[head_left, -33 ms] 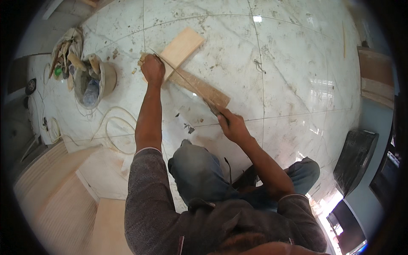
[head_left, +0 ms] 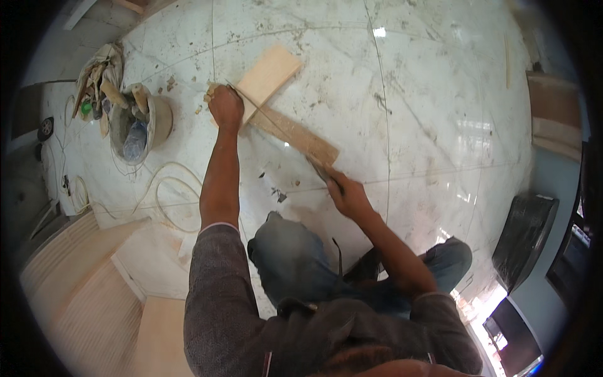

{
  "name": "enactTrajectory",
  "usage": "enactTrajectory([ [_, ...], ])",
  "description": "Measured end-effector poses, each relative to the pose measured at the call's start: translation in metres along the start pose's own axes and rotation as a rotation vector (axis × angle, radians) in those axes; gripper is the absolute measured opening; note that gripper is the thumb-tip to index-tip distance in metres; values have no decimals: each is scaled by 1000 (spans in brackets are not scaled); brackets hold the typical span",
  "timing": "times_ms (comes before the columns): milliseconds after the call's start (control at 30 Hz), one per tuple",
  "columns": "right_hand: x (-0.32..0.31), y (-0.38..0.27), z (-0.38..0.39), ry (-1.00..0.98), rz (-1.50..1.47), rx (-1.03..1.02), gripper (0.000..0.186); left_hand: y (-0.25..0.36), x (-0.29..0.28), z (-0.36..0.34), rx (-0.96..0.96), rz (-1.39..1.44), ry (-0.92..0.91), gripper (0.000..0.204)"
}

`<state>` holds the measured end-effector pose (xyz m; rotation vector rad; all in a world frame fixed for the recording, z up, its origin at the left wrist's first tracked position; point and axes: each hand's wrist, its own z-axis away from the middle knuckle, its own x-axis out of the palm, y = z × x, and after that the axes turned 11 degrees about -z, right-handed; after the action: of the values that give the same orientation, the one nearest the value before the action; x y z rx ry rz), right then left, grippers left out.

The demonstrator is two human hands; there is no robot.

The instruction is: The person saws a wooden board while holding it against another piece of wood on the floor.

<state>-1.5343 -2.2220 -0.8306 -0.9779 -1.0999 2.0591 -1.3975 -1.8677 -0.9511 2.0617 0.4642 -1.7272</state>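
My right hand (head_left: 348, 196) is closed round the handle of a handsaw (head_left: 286, 129), whose thin blade runs up and left. The blade lies across a pale wooden board (head_left: 271, 70), close to the board's near end. On that end my left hand (head_left: 226, 107) is closed, fingers curled down over the wood; its fingertips are hidden. Under the board a browner wooden plank (head_left: 301, 138) lies crosswise on the floor. Beyond my left knuckles a small yellowish piece (head_left: 210, 93) shows, too unclear to name.
A bucket (head_left: 162, 120) with tools and a plastic bottle stands at the left, beside a cloth bag (head_left: 108, 61). Pale hose or cable (head_left: 157, 195) loops over the tiled floor. Ribbed panels (head_left: 81, 283) lie at lower left; a black wrapped box (head_left: 525, 235) is at right.
My right hand has drawn the saw slightly back, down and to the right. The left hand stays on the board's end.
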Motion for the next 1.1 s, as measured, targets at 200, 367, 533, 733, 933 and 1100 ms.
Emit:
enactTrajectory([
  [200,-21,27,42,112,-59,-218,34,0,-11,8,-23,9,-9,29],
  [367,1,-43,-35,-111,26,202,36,-1,-5,7,-49,3,-43,30],
  [533,-31,18,72,67,-6,-89,36,-9,-4,10,-60,-30,-27,30],
  [733,20,-49,-52,-31,43,73,35,-5,2,8,-23,19,-41,29],
  [933,-17,9,44,34,1,-84,35,-12,-6,13,-60,43,40,31],
  [1100,-2,-22,-24,6,116,-67,34,4,-4,9,-64,38,-74,30],
])
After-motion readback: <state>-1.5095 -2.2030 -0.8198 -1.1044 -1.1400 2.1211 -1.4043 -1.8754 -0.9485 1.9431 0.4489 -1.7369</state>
